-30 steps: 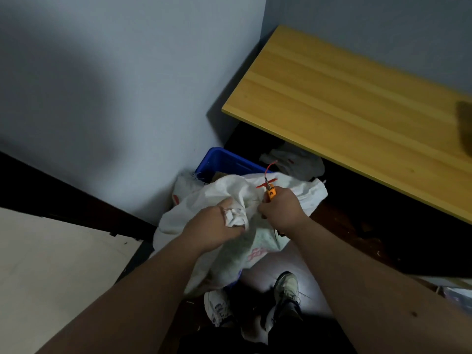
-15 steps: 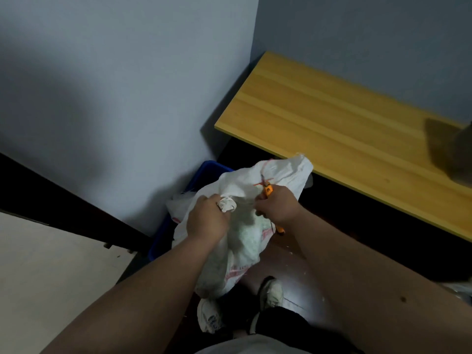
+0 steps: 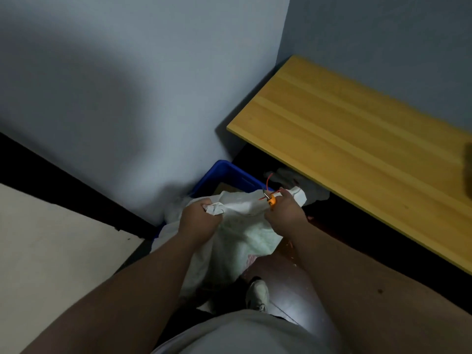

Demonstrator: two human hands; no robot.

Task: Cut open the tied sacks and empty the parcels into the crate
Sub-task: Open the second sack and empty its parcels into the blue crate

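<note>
Grey-blue walls meet in a corner ahead of you, with a dark skirting band (image 3: 76,185) running along the left wall and a pale panel (image 3: 51,251) lying lower left. Item: yellow wooden benchtop (image 3: 357,139), upper right, its underside in deep shadow. Item: blue crate (image 3: 224,175), on the floor in the corner, partly under the benchtop's near end; only its far rim and one wall show. Item: white woven sack (image 3: 237,233), held up in front of you, over and just in front of the crate, its lower part hanging toward the dark reddish floor (image 3: 288,284). Your left hand (image 3: 198,221) has its fingers curled tight round a bunched fold at the sack's top edge. Your right hand (image 3: 284,215) grips the opposite part of that edge and also holds a small orange-handled cutter (image 3: 272,200) against the fabric. A thin red tie (image 3: 267,180) stands up beside the cutter; whether it is already severed is hard to make out. Item: second pale sack (image 3: 306,182), slumped under the benchtop beyond your right hand. Item: one light-coloured shoe (image 3: 258,293), below the hanging sack.
</note>
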